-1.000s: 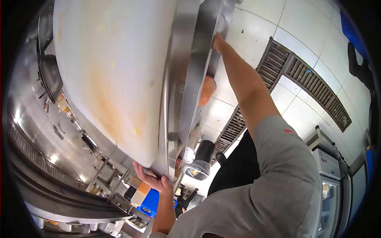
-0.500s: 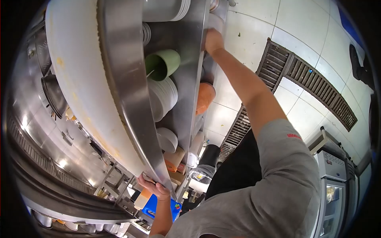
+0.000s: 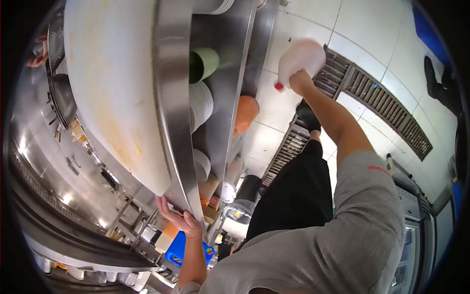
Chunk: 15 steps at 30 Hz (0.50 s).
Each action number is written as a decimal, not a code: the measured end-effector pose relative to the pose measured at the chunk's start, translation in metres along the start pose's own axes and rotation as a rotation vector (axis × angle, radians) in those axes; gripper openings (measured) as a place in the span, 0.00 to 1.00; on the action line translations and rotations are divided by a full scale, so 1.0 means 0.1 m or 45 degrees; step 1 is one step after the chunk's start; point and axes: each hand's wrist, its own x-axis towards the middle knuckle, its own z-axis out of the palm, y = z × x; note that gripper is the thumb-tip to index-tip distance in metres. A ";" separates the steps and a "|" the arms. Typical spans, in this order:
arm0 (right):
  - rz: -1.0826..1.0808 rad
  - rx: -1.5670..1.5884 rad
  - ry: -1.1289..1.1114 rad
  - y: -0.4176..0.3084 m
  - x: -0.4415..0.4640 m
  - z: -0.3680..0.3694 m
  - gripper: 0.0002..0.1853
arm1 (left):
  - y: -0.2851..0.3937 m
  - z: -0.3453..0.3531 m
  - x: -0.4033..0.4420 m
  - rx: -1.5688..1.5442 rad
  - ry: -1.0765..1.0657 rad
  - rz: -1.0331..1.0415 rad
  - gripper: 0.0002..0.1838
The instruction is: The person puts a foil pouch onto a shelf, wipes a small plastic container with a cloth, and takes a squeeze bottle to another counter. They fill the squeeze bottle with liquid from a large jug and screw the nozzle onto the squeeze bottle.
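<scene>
My right hand [image 3: 301,82] is closed around a whitish plastic jug [image 3: 303,55] with a red cap [image 3: 279,86]. The jug hangs over the tiled floor beside the shelves, slightly blurred. My left hand [image 3: 180,219] lies with fingers stretched over the front corner of the steel counter [image 3: 172,98], touching the end of the thick white cutting board [image 3: 115,98]. On the shelf under the counter stand a green container [image 3: 205,64], a stack of white plates [image 3: 200,105] and a white bowl [image 3: 200,165]. An orange container [image 3: 246,113] sits on the lower shelf.
Dark floor grates [image 3: 391,108] cross the white tiles. A black bin [image 3: 245,191] and a blue jug [image 3: 183,247] stand near the counter's end. Another person's hand [image 3: 40,55] shows at far left, and a shoe [image 3: 430,76] at far right. A glass-door fridge [image 3: 409,255] stands behind.
My right hand has come out of the lower shelf, moving right over the floor with the jug. My left hand stays on the counter corner. The view has shifted slightly.
</scene>
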 end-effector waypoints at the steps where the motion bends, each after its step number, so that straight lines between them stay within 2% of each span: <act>1: 0.258 0.313 0.172 0.16 -0.03 -0.15 0.15 | 0.00 0.01 0.01 -0.040 0.002 -0.006 0.42; 3: 0.756 0.951 0.524 0.48 -0.13 -0.42 0.19 | 0.04 -0.01 0.02 -0.111 -0.005 -0.018 0.41; 4: 0.711 1.015 0.696 0.46 -0.49 -0.61 0.25 | 0.01 -0.02 0.01 -0.143 -0.003 0.006 0.38; 6: 0.773 0.972 0.841 0.26 -1.11 -0.59 0.26 | 0.01 0.01 0.03 -0.227 0.027 -0.015 0.37; 7: 0.707 0.964 0.787 0.16 -1.52 -0.54 0.25 | 0.02 0.00 0.02 -0.269 0.035 -0.026 0.36; 8: 0.506 0.973 0.984 0.18 -1.74 -0.12 0.23 | -0.01 0.03 0.01 -0.386 0.077 -0.030 0.34; 9: 0.608 0.881 0.698 0.15 -1.89 -0.07 0.26 | 0.04 0.01 0.02 -0.349 0.071 -0.025 0.34; 11: 0.727 0.932 0.633 -0.09 -2.40 -0.96 0.28 | 0.06 -0.06 0.01 -0.273 0.049 -0.009 0.34; 12: 0.779 0.835 0.761 0.11 -2.34 -0.67 0.29 | 0.04 -0.10 -0.02 -0.247 0.054 0.020 0.34; 13: 0.898 0.840 0.816 0.02 -2.63 -0.91 0.28 | 0.01 -0.06 -0.02 -0.224 0.093 0.048 0.33; 15: 0.522 0.920 1.257 0.07 -3.04 -0.82 0.27 | 0.00 -0.05 0.04 -0.189 0.186 0.106 0.32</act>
